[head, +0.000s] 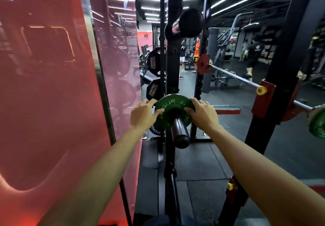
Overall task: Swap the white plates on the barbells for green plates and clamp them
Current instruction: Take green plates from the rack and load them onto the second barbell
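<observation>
1. Step in hand: seating a green Rogue plate (173, 110) on the barbell sleeve (179, 132) that points toward the camera.
2. Left hand (143, 114) and right hand (202, 114) grip opposite rims, fingers curled over the edge, thumbs on its face.
3. Next, by my reckoning: push it fully home, then fit a clamp; none is visible.

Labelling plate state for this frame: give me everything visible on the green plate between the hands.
The green plate is a round disc with raised lettering, only partly legible, looking like coated metal. It sits upright on the dark barbell sleeve, which passes through its centre and juts toward the camera. The left hand and right hand grip opposite rim edges, thumbs on its face. No clamp shows on the sleeve. A black plate lies partly behind it.
</observation>
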